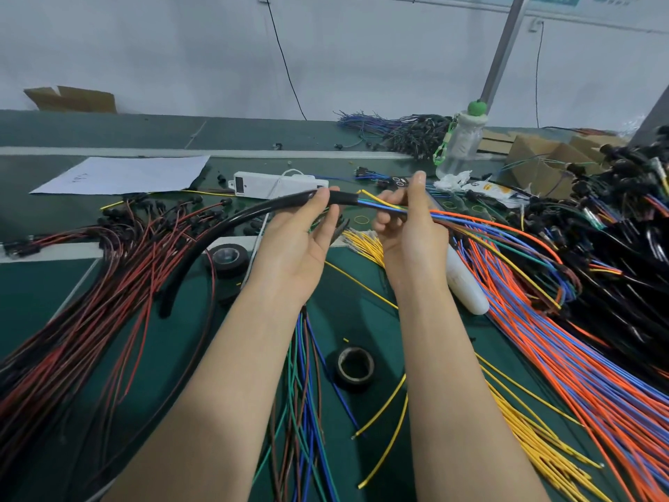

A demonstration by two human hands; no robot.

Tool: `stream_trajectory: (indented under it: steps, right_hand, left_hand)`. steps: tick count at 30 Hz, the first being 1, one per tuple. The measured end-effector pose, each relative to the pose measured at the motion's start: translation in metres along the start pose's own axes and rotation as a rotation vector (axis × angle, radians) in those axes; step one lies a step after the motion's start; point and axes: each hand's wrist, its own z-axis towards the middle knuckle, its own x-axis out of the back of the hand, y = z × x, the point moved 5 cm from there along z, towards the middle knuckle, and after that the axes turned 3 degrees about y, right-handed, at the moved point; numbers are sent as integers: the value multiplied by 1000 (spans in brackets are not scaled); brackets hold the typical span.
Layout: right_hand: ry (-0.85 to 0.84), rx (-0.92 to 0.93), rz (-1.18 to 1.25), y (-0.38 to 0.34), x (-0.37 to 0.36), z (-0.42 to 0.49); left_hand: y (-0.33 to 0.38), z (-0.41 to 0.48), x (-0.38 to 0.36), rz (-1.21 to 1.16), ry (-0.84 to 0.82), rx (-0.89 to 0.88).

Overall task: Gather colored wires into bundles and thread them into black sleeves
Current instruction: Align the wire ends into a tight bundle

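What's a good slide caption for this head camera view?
Left hand grips a black sleeve; right hand pinches a colored wire bundle entering its end.

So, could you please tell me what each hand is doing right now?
Left hand: gripping the black sleeve near its open end.
Right hand: holding the wire bundle beside that end.

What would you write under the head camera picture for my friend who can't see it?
Two hands work above a green workbench: the left hand holds the end of a curved black sleeve while the right hand pinches a bundle of coloured wires entering it. Red, orange, blue and yellow wires and two black tape rolls lie around.
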Motion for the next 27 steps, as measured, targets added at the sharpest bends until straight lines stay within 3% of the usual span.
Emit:
stream_trajectory:
  steps: [8,19,27]
  right_hand:
    - [-219,50,33,-8,-8,-5]
    - [-180,26,83,-8,-7,-3]
    - [-240,-28,80,-7,-7,-4]
  left_hand:
    - [5,-1,-4,-5,-100,-9]
    - [5,-2,-5,-7,-107,8]
    - [5,-2,-6,39,-132,-8]
